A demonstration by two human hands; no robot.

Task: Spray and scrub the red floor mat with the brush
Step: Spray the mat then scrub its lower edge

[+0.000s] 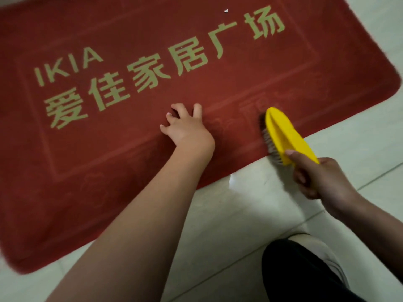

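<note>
Red floor mat (130, 149) lies flat on the tiled floor (239, 214) — left hand (185, 127), fingers spread, presses it down while the right hand (316, 177) grips the yellow brush (285, 136), bristles on its near edge — scrubbing seems just begun.

The pale tiled floor (246, 216) bears a red floor mat (104, 171), lying flat.

"IKIA" and "爱佳家居广场" in pale lettering on the red mat (130, 149)

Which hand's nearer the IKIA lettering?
Left. The left hand presses the mat right of and below IKIA; the right hand, holding the brush, is farther right over the floor.
</note>
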